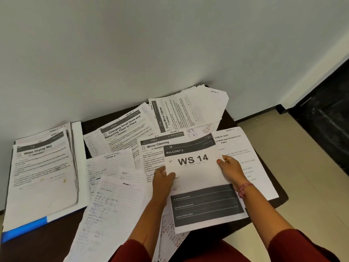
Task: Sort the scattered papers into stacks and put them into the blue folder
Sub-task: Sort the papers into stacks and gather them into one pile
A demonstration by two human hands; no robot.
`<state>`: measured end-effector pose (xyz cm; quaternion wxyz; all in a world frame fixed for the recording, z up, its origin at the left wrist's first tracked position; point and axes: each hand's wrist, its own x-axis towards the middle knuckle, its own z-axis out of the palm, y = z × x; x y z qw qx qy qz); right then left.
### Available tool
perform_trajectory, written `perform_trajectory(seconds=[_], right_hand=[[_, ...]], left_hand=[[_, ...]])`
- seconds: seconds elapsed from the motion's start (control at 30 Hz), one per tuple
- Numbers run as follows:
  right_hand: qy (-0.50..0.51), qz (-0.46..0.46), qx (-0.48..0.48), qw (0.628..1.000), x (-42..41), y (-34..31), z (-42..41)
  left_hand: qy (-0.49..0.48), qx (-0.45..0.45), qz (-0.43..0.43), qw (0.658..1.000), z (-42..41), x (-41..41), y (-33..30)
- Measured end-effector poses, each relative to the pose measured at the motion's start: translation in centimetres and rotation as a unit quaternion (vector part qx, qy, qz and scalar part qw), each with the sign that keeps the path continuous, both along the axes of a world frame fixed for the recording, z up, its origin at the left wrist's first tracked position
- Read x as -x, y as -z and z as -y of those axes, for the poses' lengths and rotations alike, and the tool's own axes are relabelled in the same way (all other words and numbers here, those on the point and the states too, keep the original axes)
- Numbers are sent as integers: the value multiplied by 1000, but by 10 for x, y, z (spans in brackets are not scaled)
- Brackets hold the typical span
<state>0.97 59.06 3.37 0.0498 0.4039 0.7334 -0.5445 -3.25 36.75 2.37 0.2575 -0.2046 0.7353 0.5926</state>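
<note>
Both hands, left (164, 173) and right (229, 164), are gripping a printed sheet (196, 167); it should be squared before joining the stack (43, 167).

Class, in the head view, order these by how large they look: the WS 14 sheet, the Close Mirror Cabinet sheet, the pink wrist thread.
1. WS 14 sheet, nearest the camera, which flatters it.
2. Close Mirror Cabinet sheet, farther and partly covered, so true sizes may match.
3. Pink wrist thread, plainly smallest.

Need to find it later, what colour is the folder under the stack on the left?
Blue: the folder shows a bright blue edge, in the head view.
</note>
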Motion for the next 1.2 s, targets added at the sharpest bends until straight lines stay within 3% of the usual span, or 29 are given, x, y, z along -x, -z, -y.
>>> perform_trajectory(seconds=[0.5,0.77,1.07,1.2], right_hand=[[117,-5,-140,983,-27,15,-99],[107,14,-186,977,-11,28,-134],[84,13,-201,976,-4,38,-144],[84,4,-193,977,-3,38,-144]], left_hand=[[95,-3,25,995,-101,-18,8],[69,4,-2,998,-147,-15,4],[1,-20,32,999,-164,-16,5],[35,-7,52,998,-167,-17,3]])
